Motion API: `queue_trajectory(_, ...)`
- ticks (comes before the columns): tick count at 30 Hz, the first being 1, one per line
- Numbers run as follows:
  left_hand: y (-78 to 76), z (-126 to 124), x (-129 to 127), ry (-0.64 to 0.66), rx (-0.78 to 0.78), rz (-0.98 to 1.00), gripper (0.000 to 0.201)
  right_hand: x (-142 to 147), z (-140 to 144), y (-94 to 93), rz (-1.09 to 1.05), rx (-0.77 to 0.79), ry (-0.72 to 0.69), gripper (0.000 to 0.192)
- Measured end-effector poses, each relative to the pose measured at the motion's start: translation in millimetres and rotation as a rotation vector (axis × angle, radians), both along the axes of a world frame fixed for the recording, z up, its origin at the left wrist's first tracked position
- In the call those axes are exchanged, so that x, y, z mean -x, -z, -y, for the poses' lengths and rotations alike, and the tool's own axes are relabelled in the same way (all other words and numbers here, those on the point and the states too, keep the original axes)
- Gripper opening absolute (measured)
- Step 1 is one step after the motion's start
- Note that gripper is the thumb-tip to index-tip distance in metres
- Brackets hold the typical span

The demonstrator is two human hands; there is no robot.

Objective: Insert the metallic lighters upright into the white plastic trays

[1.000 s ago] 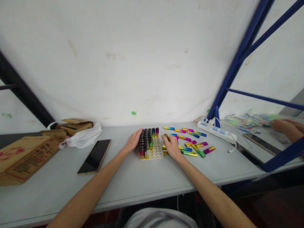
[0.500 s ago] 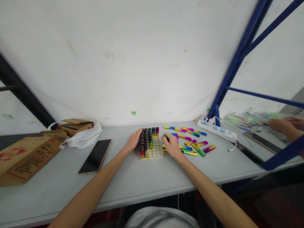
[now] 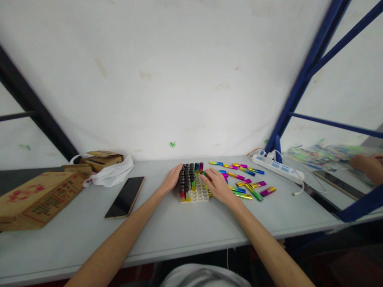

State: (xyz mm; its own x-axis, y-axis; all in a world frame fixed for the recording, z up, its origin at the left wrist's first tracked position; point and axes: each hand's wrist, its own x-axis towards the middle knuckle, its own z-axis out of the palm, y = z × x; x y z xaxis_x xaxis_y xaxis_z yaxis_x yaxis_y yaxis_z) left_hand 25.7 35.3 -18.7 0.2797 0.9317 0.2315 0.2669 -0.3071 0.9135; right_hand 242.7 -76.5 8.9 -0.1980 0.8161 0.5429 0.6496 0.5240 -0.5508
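A pale tray (image 3: 200, 195) with rows of round holes stands on the desk. Upright lighters (image 3: 188, 175) with black tops and shiny coloured bodies fill its left part, and a few more stand along its back. My left hand (image 3: 172, 178) is pressed along the tray's left side, its fingers curled at the far left corner. Over the tray's right side is my right hand (image 3: 218, 184), with fingers closed round a lighter (image 3: 203, 173) that is mostly hidden. Loose shiny lighters (image 3: 235, 175) in rainbow colours lie right of the tray, partly behind my right hand.
Left of my arm lies a phone (image 3: 125, 198). Beyond it are a cardboard box (image 3: 38, 199), a smaller box (image 3: 103, 159) and a white plastic bag (image 3: 115, 173). A power strip (image 3: 277, 167) rests by the blue frame (image 3: 295, 95). Another person's hand (image 3: 366, 165) shows far right.
My right hand has moved the lighter left, from beside the tray to over its holes. My left hand stays at the tray's side. The whole view has shifted slightly.
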Motion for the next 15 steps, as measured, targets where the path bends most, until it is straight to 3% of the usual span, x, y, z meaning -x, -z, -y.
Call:
queue_trajectory(7,1.0,1,0,0.004,-0.030,0.010,0.072,4,1,9.0,0.030,0.130,-0.118,0.039)
queue_trajectory(15,4.7,-2,1,-0.007,-0.036,0.006,0.068,16,4,7.2,0.347,0.017,-0.016,0.036)
